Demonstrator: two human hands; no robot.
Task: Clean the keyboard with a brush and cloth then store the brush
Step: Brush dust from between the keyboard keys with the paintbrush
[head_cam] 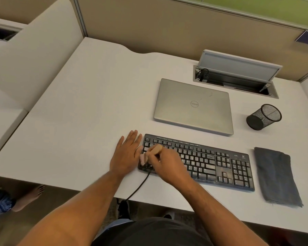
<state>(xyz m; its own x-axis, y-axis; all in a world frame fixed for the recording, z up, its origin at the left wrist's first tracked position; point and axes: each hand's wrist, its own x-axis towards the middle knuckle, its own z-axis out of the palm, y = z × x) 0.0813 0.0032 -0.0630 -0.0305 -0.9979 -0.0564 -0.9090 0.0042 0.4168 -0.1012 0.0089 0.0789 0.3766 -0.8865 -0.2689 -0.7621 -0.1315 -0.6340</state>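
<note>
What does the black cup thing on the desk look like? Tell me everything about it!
The pen cup is a small round holder that looks like black wire mesh, so you can see through its sides. It has a solid dark base and a thin rim around the open mouth. It stands upright on the white desk, though the wide lens makes it look tilted. It sits right of the closed silver laptop and beyond the folded dark cloth. Nothing seems to be inside it, and nothing touches it but the desk.
</note>
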